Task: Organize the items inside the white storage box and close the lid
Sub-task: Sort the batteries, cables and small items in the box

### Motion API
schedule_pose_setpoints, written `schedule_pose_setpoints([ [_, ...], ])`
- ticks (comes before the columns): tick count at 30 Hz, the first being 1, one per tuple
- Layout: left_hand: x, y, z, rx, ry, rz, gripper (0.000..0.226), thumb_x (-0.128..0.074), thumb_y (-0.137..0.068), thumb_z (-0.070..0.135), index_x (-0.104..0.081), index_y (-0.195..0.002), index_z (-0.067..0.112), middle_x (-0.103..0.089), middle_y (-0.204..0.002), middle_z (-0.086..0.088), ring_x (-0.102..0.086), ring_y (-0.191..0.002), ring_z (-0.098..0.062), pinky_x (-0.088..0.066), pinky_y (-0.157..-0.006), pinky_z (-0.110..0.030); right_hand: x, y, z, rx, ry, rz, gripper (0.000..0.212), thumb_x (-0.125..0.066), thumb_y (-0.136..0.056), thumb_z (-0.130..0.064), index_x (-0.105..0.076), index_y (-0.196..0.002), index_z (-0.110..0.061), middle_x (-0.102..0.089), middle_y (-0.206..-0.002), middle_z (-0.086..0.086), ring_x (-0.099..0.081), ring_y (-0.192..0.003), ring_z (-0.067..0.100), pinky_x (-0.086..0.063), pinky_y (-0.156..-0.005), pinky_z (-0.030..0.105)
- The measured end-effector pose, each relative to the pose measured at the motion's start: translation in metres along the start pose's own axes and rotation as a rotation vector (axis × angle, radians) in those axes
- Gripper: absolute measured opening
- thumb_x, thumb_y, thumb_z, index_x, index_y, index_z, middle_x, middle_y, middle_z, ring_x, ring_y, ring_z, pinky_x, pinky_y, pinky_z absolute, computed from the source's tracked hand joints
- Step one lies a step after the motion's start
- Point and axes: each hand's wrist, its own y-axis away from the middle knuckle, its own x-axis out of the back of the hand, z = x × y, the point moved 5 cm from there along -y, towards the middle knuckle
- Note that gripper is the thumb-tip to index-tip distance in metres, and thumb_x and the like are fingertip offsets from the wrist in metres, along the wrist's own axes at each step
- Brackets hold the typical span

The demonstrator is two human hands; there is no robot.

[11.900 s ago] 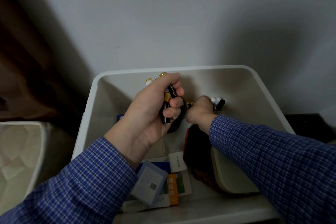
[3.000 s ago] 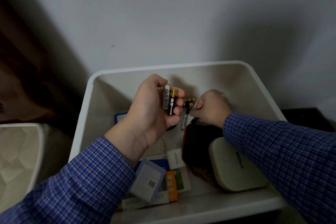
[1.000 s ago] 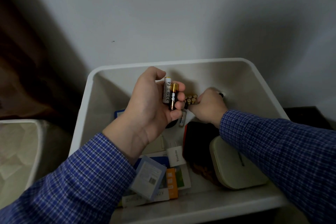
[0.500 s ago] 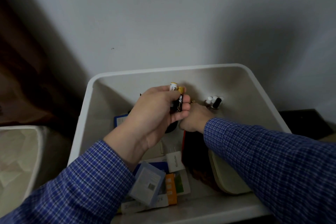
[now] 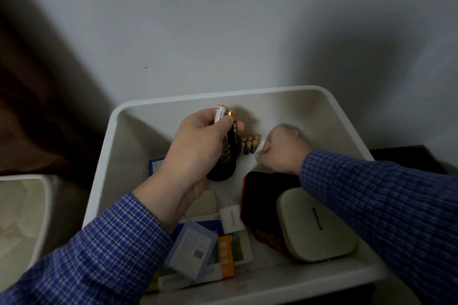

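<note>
The loose batteries [image 5: 224, 116] are sitting in the person's left hand [image 5: 198, 151], whose fingers are curling round a white one and a gold-capped black one and holding them above the far middle of the white storage box [image 5: 158, 104]. Such cells are probably small, rigid, smooth and dense for their size, so they are likely to roll or slip if pinched by the ends; gripping them across the barrel, several side by side, looks the safer hold. Just to the right, a cluster of gold-tipped batteries [image 5: 249, 143] is standing upright on the box floor, and the right hand [image 5: 282, 151] is hovering beside it with fingers curled; it is blurred, so whether it is pinching anything cannot be told. Nearer the viewer are lying a white charger plug [image 5: 231, 220], a dark pouch with a red edge [image 5: 267, 188], a cream rounded case [image 5: 314, 225] and some cards and packets [image 5: 195, 250]. No lid is showing on the box.
</note>
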Motion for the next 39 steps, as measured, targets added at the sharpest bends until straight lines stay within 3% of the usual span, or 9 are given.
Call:
schedule_pose_setpoints([
  [4,0.006,0.002,0.002,0.030,0.095,0.032,0.025,-0.051,-0.102,0.011,-0.071,-0.086,0.011,-0.072,-0.085,-0.010,-0.061,-0.053,-0.004,-0.043,-0.042,-0.011,-0.017,-0.008,-0.005,-0.117,-0.090,0.066,0.016,-0.077,-0.076,-0.019,-0.066,-0.077,-0.007,-0.069,-0.084,0.009,-0.069,-0.082,0.025,-0.052,-0.063,0.027],
  [8,0.006,0.000,0.000,0.056,0.115,0.029,0.027,-0.052,-0.101,0.012,-0.071,-0.082,0.015,-0.073,-0.092,-0.014,-0.060,-0.071,-0.017,-0.047,-0.048,-0.014,-0.020,-0.011,-0.006,-0.188,-0.129,0.139,0.029,-0.079,-0.077,-0.020,-0.069,-0.096,-0.001,-0.070,-0.099,0.014,-0.068,-0.095,0.028,-0.051,-0.069,0.028],
  [13,0.005,-0.001,-0.001,0.069,0.167,0.010,0.018,-0.052,-0.101,0.011,-0.070,-0.097,0.011,-0.077,-0.088,-0.005,-0.064,-0.076,-0.017,-0.054,-0.057,-0.019,-0.024,-0.012,-0.002,-0.231,-0.136,0.172,0.021,-0.076,-0.080,-0.015,-0.066,-0.094,-0.003,-0.070,-0.104,0.015,-0.068,-0.097,0.028,-0.048,-0.069,0.026],
  [22,0.004,-0.003,-0.003,0.065,0.145,0.021,0.019,-0.052,-0.102,0.011,-0.070,-0.098,0.013,-0.078,-0.093,-0.006,-0.065,-0.083,-0.017,-0.055,-0.074,-0.028,-0.024,-0.010,0.004,-0.276,-0.246,0.155,0.038,-0.081,-0.079,-0.017,-0.068,-0.111,0.000,-0.070,-0.110,0.013,-0.067,-0.105,0.024,-0.055,-0.085,0.028],
  [27,0.004,-0.004,-0.006,0.059,0.121,0.022,0.019,-0.053,-0.101,0.011,-0.071,-0.096,0.015,-0.078,-0.091,-0.003,-0.066,-0.083,-0.016,-0.055,-0.078,-0.031,-0.022,-0.004,0.001,-0.267,-0.272,0.099,0.033,-0.085,-0.075,-0.014,-0.056,-0.086,-0.005,-0.053,-0.083,0.009,-0.055,-0.084,0.019,-0.039,-0.058,0.022],
  [30,0.005,-0.005,-0.006,0.050,0.115,0.027,0.019,-0.053,-0.101,0.011,-0.071,-0.097,0.015,-0.078,-0.089,-0.002,-0.066,-0.086,-0.018,-0.055,-0.084,-0.035,-0.018,0.000,-0.001,-0.258,-0.239,0.089,0.038,-0.085,-0.075,-0.013,-0.062,-0.103,0.000,-0.062,-0.104,0.011,-0.062,-0.101,0.022,-0.053,-0.078,0.028],
  [32,0.005,-0.005,-0.006,0.043,0.108,0.026,0.019,-0.053,-0.101,0.011,-0.071,-0.097,0.015,-0.078,-0.089,-0.002,-0.065,-0.086,-0.019,-0.054,-0.084,-0.036,-0.014,0.006,-0.004,-0.245,-0.217,0.069,0.036,-0.079,-0.080,-0.008,-0.062,-0.112,0.000,-0.062,-0.112,0.012,-0.063,-0.108,0.027,-0.055,-0.087,0.031],
  [35,0.004,-0.006,-0.006,0.039,0.110,0.001,0.019,-0.054,-0.100,0.010,-0.072,-0.097,0.012,-0.078,-0.088,-0.003,-0.066,-0.079,-0.017,-0.054,-0.075,-0.030,-0.001,0.016,-0.016,-0.098,-0.242,0.067,0.009,-0.067,-0.083,-0.001,-0.065,-0.091,-0.004,-0.065,-0.096,0.008,-0.067,-0.097,0.027,-0.056,-0.078,0.034],
  [39,0.004,-0.006,-0.008,0.038,0.119,-0.039,0.021,-0.054,-0.100,0.009,-0.073,-0.100,-0.002,-0.074,-0.077,-0.005,-0.063,-0.058,-0.007,-0.047,-0.051,-0.014,0.028,0.035,-0.042,0.093,-0.841,-0.123,0.007,-0.067,-0.082,-0.007,-0.068,-0.085,-0.013,-0.070,-0.076,0.005,-0.066,-0.071,0.017,-0.056,-0.061,0.027],
])
